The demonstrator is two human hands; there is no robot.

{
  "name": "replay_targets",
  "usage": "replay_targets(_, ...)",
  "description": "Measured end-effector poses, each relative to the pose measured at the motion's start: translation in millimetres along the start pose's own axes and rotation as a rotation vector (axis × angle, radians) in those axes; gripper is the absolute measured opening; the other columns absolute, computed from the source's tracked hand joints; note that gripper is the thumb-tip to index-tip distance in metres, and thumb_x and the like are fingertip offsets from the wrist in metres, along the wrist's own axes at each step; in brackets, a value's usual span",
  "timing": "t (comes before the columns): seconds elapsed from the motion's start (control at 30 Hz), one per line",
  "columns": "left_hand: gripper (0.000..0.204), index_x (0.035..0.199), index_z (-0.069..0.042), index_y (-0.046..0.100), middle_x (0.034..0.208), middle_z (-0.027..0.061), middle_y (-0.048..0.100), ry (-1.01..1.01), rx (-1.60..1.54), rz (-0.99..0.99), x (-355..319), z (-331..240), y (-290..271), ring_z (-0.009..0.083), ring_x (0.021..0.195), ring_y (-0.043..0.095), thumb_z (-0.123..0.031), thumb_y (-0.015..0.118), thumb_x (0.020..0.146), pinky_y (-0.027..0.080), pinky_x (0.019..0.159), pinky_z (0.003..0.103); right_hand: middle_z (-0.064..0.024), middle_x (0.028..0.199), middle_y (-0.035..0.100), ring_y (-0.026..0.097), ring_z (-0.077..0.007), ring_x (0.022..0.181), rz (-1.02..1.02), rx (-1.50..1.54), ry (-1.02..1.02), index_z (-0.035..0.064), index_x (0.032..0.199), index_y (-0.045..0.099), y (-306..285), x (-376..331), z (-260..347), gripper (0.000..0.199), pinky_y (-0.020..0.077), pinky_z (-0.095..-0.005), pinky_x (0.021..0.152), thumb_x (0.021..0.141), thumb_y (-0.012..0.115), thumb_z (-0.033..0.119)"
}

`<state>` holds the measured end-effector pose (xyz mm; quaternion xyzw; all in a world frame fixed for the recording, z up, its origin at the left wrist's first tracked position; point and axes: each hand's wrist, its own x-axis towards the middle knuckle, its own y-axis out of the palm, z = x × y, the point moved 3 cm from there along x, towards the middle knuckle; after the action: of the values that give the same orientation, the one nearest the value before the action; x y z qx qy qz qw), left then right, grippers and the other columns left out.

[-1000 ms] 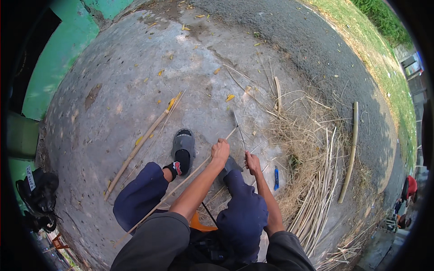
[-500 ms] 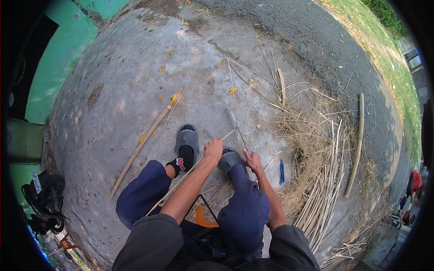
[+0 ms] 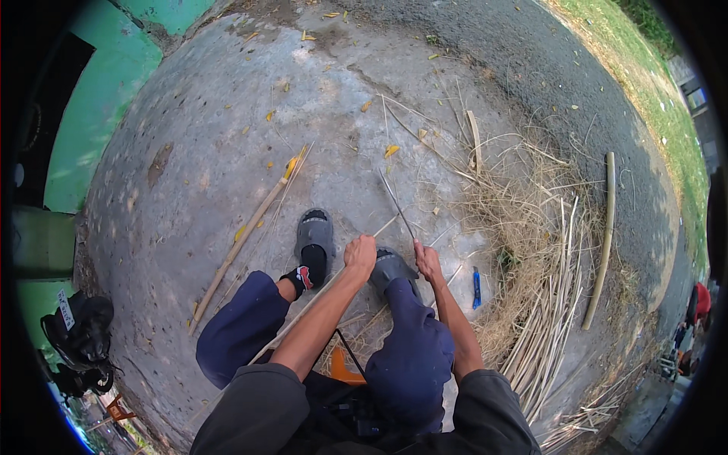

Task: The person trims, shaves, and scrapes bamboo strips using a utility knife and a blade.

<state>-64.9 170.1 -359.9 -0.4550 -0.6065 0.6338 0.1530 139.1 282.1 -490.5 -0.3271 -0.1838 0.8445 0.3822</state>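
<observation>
My left hand (image 3: 359,254) is closed round a long thin bamboo strip (image 3: 309,307), which runs from beside my left leg up past my fist. In my right hand (image 3: 427,260) is a knife with a long, narrow dark blade (image 3: 396,199), pointing away and to the left. Its handle is hidden in my fingers. Near the strip's far tip the blade crosses it; whether they touch I cannot tell. Both hands are above my grey right slipper (image 3: 392,267).
A blue box cutter (image 3: 476,288) lies right of my right arm. Beyond it are tangled shavings (image 3: 523,205), a pile of pale strips (image 3: 542,334) and a bamboo pole (image 3: 603,250). Another pole (image 3: 241,244) lies on the left. An orange thing (image 3: 345,368) is between my legs.
My right hand has moved slightly forward with the knife, and its blade reaches farther past the strip's tip. My left hand keeps its grip, nearly still.
</observation>
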Motion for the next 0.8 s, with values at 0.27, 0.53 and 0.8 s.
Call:
replay_targets(0.27, 0.017, 0.093, -0.004, 0.08, 0.096, 0.0185, 0.078, 0.155, 0.232, -0.1, -3.4, 6.2, 10.2, 0.0312, 0.085, 0.08, -0.01, 0.064, 0.093, 0.066, 0.07, 0.039, -0.0246, 0.065, 0.06, 0.061, -0.0389, 0.063, -0.005, 0.145, -0.106, -0.0065, 0.074, 0.063, 14.8, -2.9, 23.3, 0.074, 0.0475, -0.0518, 0.07, 0.108, 0.046, 0.056)
replay_targets(0.53, 0.018, 0.099, 0.004, 0.073, 0.089, 0.0186, 0.077, 0.215, 0.27, -0.107, -20.9, -23.1, 14.1, 0.0284, 0.077, 0.08, -0.009, 0.066, 0.091, 0.065, 0.066, 0.038, -0.0282, 0.065, 0.056, 0.06, -0.0435, 0.062, -0.013, 0.073, -0.116, -0.0094, 0.078, 0.06, 4.7, -0.4, 10.3, 0.073, 0.0471, -0.0516, 0.068, 0.108, 0.046, 0.055)
replay_targets(0.8, 0.016, 0.094, -0.001, 0.078, 0.092, 0.0189, 0.078, 0.149, 0.131, -0.06, -16.2, -27.6, 10.9, 0.0342, 0.088, 0.08, -0.007, 0.063, 0.093, 0.065, 0.074, 0.044, -0.0345, 0.072, 0.059, 0.061, -0.0535, 0.076, -0.017, -0.037, -0.075, -0.0102, 0.082, 0.065, -8.7, 13.8, 17.8, 0.072, 0.0475, -0.0549, 0.072, 0.107, 0.049, 0.056)
